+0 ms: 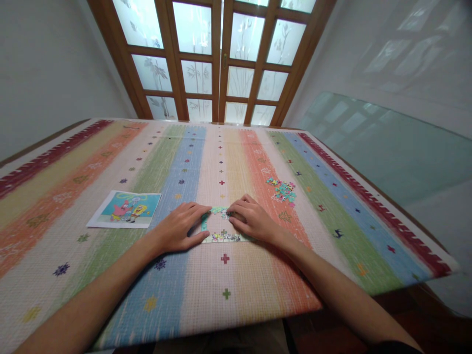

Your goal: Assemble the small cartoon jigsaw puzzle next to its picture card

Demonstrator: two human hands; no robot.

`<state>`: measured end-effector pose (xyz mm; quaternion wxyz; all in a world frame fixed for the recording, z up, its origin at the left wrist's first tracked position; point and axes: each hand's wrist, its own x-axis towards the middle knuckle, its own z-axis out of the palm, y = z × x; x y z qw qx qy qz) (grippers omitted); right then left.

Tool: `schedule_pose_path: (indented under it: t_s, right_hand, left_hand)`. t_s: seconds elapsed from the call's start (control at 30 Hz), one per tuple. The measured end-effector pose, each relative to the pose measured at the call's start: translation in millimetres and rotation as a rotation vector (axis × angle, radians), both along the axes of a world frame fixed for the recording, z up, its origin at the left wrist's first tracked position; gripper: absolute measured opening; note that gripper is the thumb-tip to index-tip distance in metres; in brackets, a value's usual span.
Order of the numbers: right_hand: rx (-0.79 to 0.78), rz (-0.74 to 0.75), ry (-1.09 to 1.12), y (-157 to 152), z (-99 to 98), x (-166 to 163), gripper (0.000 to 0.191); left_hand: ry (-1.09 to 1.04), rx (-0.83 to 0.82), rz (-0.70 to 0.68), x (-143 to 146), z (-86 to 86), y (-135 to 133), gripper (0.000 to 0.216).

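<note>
A partly joined jigsaw puzzle (225, 237) lies flat on the striped tablecloth, its border pieces framing a bare middle. My left hand (182, 226) rests at the puzzle's left side, thumb and fingers apart, fingertips touching the upper left and lower left edges. At the upper right of the puzzle, my right hand (252, 219) bends its fingers down over a small puzzle piece (225, 214); the fingertips partly cover it. Under the right palm, the right border of the puzzle is hidden.
A heap of loose puzzle pieces (283, 191) lies beyond my right hand. To the left sits a printed cartoon picture (129, 210) on white paper. The tablecloth (206, 295) covers the table up to its near edge. Wooden glazed doors (217, 59) stand behind.
</note>
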<state>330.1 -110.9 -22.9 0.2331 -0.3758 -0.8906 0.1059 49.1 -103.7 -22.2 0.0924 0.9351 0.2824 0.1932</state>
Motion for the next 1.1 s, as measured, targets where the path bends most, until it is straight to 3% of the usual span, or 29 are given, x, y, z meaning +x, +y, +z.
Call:
schedule_pose_path:
  t_s: [0.43,1.1]
  right_hand:
    - [-0.075,-0.044,0.044,-1.4,2.3,4.1,0.033]
    - [-0.06,-0.029,0.055,-0.3,0.1,3.3,0.026]
  left_hand:
    - [0.004,-0.038,0.012,-0.2,0.6,-0.3,0.049]
    - [0.002,-0.022,0.017,-0.6,0.8,-0.1,0.05]
